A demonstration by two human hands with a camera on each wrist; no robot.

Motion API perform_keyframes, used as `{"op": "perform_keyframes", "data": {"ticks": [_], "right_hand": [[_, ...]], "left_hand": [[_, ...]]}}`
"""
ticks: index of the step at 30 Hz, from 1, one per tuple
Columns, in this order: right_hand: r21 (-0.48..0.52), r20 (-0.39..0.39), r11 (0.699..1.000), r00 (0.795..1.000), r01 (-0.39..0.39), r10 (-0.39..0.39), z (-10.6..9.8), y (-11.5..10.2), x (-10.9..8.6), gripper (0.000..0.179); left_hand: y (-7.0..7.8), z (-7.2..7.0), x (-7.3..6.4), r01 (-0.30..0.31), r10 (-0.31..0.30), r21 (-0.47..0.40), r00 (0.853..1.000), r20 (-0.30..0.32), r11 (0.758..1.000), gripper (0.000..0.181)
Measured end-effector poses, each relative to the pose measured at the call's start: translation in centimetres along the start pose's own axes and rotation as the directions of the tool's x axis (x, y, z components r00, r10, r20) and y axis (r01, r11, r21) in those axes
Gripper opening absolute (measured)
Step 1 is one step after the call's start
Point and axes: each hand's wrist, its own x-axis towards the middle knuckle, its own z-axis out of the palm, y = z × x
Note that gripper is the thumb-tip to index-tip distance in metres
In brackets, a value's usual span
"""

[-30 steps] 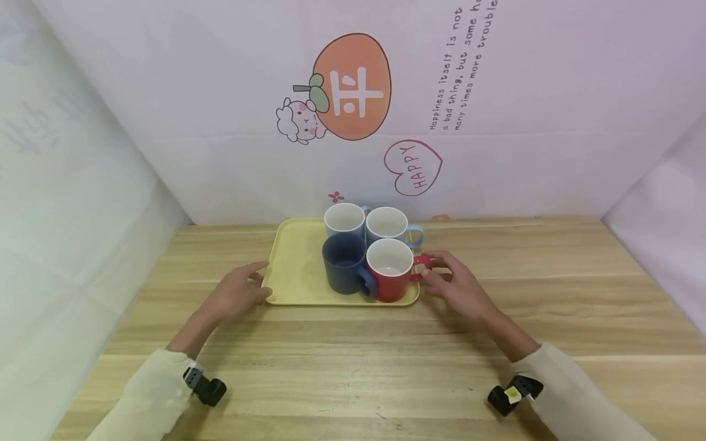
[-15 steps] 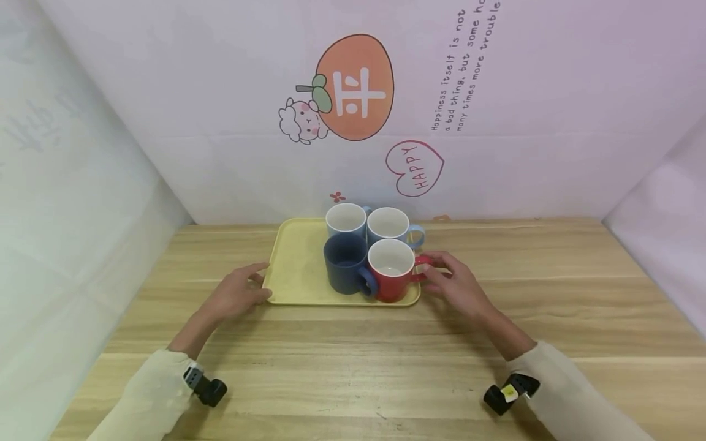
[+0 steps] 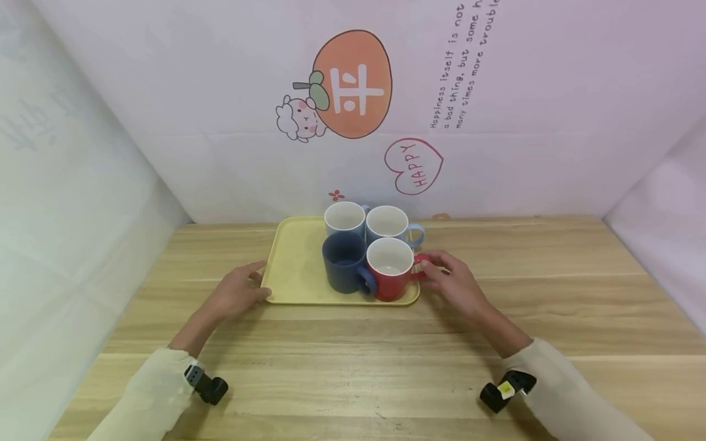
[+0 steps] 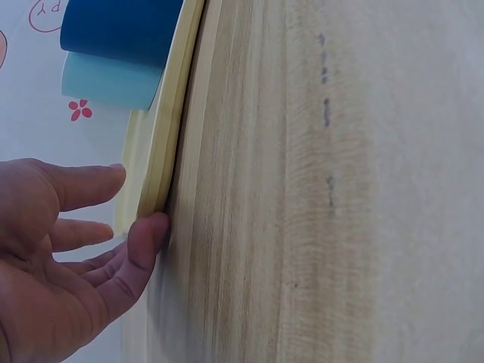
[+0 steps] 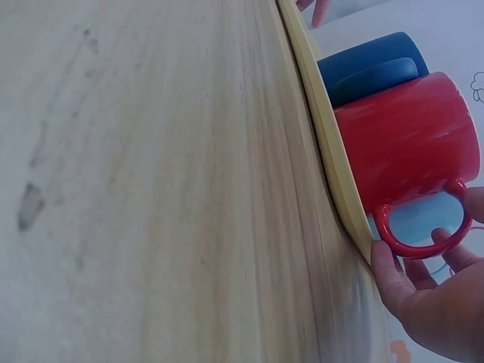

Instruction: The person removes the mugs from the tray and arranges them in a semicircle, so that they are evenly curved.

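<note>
In the head view, a yellow tray (image 3: 298,269) lies on the wooden table near the back wall. On its right part stand a navy blue mug (image 3: 343,272), a red mug (image 3: 388,285) and two light blue mugs with white insides, close together. My left hand (image 3: 238,291) touches the tray's left end near the front corner, fingers spread and loosely bent, not clasping it. My right hand (image 3: 455,282) is at the red mug's handle, pinching it between thumb and finger. In the right wrist view, another fingertip of the right hand (image 5: 442,310) touches the tray's rim.
A white cloth wall (image 3: 220,177) with printed pictures stands right behind the tray. White cloth (image 3: 72,184) also closes off the left side. Bare wood of the table (image 3: 342,367) lies in front of the tray.
My right hand has shifted slightly left, its thumb now over the red mug's handle. The tray, the mugs and my left hand look unmoved.
</note>
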Motion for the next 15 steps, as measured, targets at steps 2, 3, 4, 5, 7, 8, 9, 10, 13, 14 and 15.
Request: {"op": "perform_keyframes", "data": {"ticks": [2, 3, 4, 5, 7, 8, 9, 10, 13, 14, 15], "right_hand": [[0.004, 0.001, 1.000, 1.000, 0.003, -0.003, -0.04, 0.00, 0.06, 0.044], [0.004, 0.003, 1.000, 1.000, 0.005, -0.005, -0.07, -0.01, 0.08, 0.044], [0.004, 0.006, 1.000, 1.000, 0.007, -0.007, -0.09, -0.03, 0.08, 0.044], [0.000, 0.009, 1.000, 1.000, 0.008, -0.008, -0.11, -0.07, 0.07, 0.045], [-0.010, 0.015, 1.000, 1.000, 0.009, -0.009, -0.18, -0.11, 0.06, 0.046], [-0.014, 0.017, 1.000, 1.000, 0.009, -0.009, -0.21, -0.12, 0.06, 0.046], [-0.016, 0.019, 1.000, 1.000, 0.009, -0.008, -0.22, -0.13, 0.07, 0.045], [-0.018, 0.020, 1.000, 1.000, 0.007, -0.006, -0.22, -0.14, 0.07, 0.045], [-0.015, 0.024, 1.000, 1.000, -0.009, 0.009, -0.29, -0.12, 0.06, 0.045], [-0.009, 0.026, 1.000, 1.000, -0.017, 0.017, -0.30, -0.14, 0.05, 0.045], [-0.001, 0.030, 1.000, 0.999, -0.024, 0.024, -0.33, -0.16, 0.04, 0.045]], "left_hand": [[-0.05, -0.02, 0.01, -0.001, 0.001, 0.001, 1.000, 0.000, 1.000, 0.068], [-0.03, -0.01, -0.03, -0.001, 0.001, 0.000, 1.000, 0.002, 1.000, 0.068], [-0.04, -0.01, -0.04, -0.002, 0.002, 0.002, 1.000, 0.003, 1.000, 0.068], [-0.08, -0.01, -0.03, -0.003, 0.003, 0.002, 1.000, 0.004, 1.000, 0.068], [-0.12, -0.03, 0.00, -0.004, 0.004, 0.001, 1.000, 0.008, 1.000, 0.068], [-0.15, -0.02, 0.03, -0.002, 0.002, -0.007, 1.000, 0.012, 1.000, 0.068], [-0.19, -0.01, 0.07, 0.000, 0.000, -0.013, 1.000, 0.015, 1.000, 0.067], [-0.28, 0.01, 0.16, 0.002, -0.002, -0.015, 1.000, 0.016, 1.000, 0.067], [-0.41, 0.06, 0.31, -0.001, 0.001, -0.022, 1.000, 0.025, 1.000, 0.067], [-0.46, 0.10, 0.35, 0.000, 0.001, -0.021, 1.000, 0.024, 1.000, 0.067], [-0.46, 0.12, 0.37, 0.000, 0.001, -0.019, 1.000, 0.023, 1.000, 0.067]]}}
